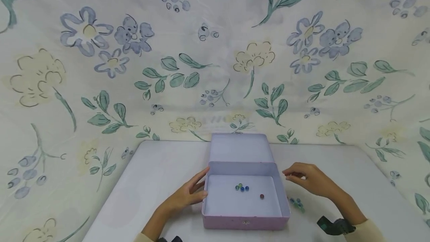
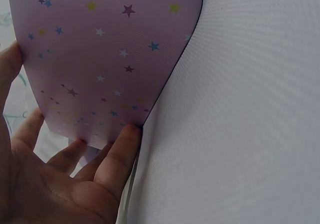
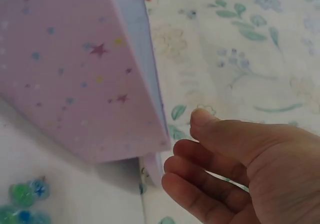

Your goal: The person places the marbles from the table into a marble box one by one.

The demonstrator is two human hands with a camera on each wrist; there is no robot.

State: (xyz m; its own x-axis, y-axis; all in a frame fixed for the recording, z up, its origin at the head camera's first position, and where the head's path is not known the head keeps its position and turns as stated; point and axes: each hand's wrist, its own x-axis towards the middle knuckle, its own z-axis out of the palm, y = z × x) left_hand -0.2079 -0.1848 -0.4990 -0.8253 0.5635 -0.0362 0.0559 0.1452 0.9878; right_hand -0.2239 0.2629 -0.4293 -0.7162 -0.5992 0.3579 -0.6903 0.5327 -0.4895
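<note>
An open pink-lilac box (image 1: 231, 222) with a pale inside stands on the white table. Small coloured stars cover its outer side (image 2: 100, 58). Inside are a cluster of several blue and green marbles (image 1: 242, 189) and one reddish-brown marble (image 1: 262, 196). My left hand (image 1: 184, 195) touches the box's left side, its fingers spread and fingertips resting against the wall. To the right of the box, my right hand (image 1: 310, 178) hovers with loosely bent fingers and nothing in them. Near the box's right side lie several blue and green marbles (image 1: 297, 204) on the table, also visible in the right wrist view.
The box's lid (image 1: 240, 148) is folded back behind it, near the table's far edge. A floral-patterned cloth (image 1: 215, 66) hangs behind the white table (image 1: 161, 163) and along its sides. A dark strap (image 1: 336, 227) circles the right wrist.
</note>
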